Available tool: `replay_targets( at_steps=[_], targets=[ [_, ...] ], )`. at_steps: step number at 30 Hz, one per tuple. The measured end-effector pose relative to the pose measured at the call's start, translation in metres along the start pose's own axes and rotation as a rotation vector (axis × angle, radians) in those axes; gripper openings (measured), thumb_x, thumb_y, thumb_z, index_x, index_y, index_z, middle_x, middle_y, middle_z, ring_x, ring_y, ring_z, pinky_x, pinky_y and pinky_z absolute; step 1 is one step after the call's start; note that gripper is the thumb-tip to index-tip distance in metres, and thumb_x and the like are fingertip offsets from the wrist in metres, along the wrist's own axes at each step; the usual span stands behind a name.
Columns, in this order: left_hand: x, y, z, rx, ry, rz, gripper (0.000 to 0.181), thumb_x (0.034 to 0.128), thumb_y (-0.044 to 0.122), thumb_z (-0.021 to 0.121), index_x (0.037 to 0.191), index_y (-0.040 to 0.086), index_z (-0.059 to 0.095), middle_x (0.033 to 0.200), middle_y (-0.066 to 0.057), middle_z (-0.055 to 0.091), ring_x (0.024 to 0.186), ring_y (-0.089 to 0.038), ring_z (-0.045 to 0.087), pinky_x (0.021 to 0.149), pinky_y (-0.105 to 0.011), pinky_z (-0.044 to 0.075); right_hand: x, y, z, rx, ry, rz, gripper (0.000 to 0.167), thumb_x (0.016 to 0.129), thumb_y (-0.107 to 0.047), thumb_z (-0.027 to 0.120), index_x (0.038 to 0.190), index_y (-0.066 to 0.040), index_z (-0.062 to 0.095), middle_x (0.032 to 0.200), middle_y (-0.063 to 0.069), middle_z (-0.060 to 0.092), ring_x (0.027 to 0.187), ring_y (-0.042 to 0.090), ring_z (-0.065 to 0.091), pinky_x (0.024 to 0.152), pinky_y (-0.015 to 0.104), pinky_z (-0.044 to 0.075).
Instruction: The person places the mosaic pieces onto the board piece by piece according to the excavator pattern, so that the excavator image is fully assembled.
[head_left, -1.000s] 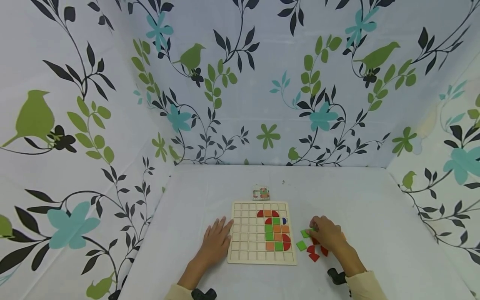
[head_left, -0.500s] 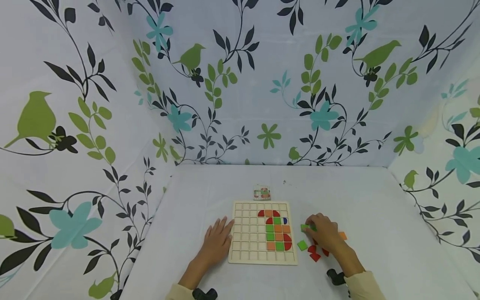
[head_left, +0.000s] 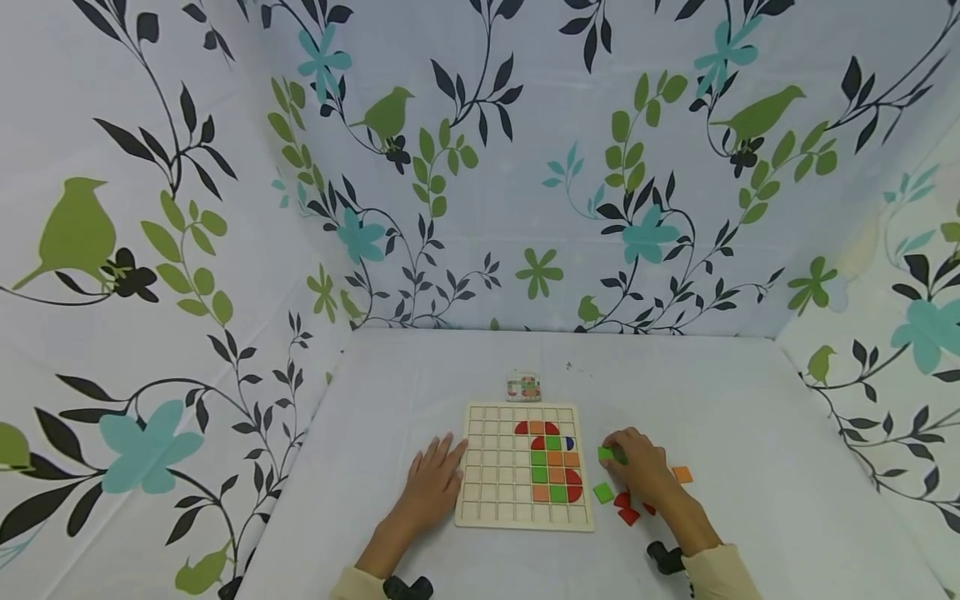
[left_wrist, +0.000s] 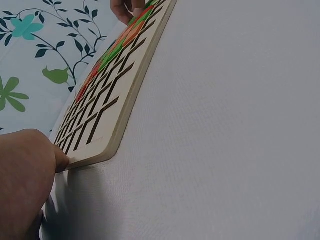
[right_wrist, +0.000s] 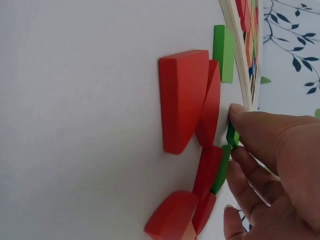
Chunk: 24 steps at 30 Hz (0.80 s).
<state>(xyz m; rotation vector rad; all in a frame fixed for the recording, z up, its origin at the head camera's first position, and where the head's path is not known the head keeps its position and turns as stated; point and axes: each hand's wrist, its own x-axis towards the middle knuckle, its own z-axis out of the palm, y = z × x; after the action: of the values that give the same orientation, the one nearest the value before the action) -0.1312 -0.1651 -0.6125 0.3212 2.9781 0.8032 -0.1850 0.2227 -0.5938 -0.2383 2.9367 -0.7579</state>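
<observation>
A pale wooden grid board (head_left: 483, 492) lies on the white table, with red, orange, green and blue pieces set in its right-hand cells. My left hand (head_left: 429, 487) rests at the board's left edge; its fingers look straight in the head view, and the thumb (left_wrist: 61, 159) touches the board's corner in the left wrist view. To the right of the board, my right hand (head_left: 643, 468) pinches a small green block (right_wrist: 232, 134) between thumb and fingers. Red pieces (right_wrist: 182, 100) and a green square (right_wrist: 227, 55) lie close to that hand.
A small patterned card (head_left: 523, 387) lies just beyond the board's far edge. An orange square (head_left: 682, 474) sits right of my right hand. Behind the table hangs a floral cloth (head_left: 480, 208) with birds and leaves.
My right hand has shifted slightly left toward the board, and the green block has moved with it. The orange square has come into fuller view. My left hand has stayed put.
</observation>
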Motion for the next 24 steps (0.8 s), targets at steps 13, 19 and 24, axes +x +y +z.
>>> replay_targets(
  at_steps=[13, 19, 24],
  targets=[
    [-0.002, 0.001, -0.002, -0.002, 0.007, 0.006, 0.051, 0.1109, 0.022, 0.049, 0.161, 0.013, 0.045, 0.17, -0.019, 0.034, 0.159, -0.046, 0.024, 0.123, -0.072, 0.018, 0.02, -0.003, 0.005, 0.016, 0.032, -0.027, 0.027, 0.096, -0.02, 0.079, 0.118, -0.009, 0.069, 0.117, 0.01, 0.066, 0.114, 0.032, 0.063, 0.091, 0.058, 0.046],
    [-0.001, 0.0, -0.002, 0.001, 0.003, 0.003, 0.051, 0.1109, 0.022, 0.048, 0.161, 0.013, 0.045, 0.17, -0.02, 0.033, 0.159, -0.046, 0.024, 0.123, -0.072, 0.017, 0.034, -0.013, 0.006, 0.025, 0.072, -0.024, 0.028, 0.096, -0.021, 0.079, 0.117, -0.006, 0.069, 0.111, 0.01, 0.066, 0.102, 0.028, 0.062, 0.089, 0.055, 0.045],
    [-0.001, 0.001, -0.002, 0.0, 0.003, 0.004, 0.051, 0.1109, 0.022, 0.048, 0.161, 0.013, 0.045, 0.17, -0.019, 0.033, 0.159, -0.046, 0.024, 0.123, -0.072, 0.017, 0.042, -0.029, 0.007, 0.049, 0.101, -0.016, 0.029, 0.096, -0.021, 0.078, 0.117, -0.004, 0.07, 0.112, 0.012, 0.065, 0.103, 0.029, 0.063, 0.089, 0.054, 0.044]
  ],
)
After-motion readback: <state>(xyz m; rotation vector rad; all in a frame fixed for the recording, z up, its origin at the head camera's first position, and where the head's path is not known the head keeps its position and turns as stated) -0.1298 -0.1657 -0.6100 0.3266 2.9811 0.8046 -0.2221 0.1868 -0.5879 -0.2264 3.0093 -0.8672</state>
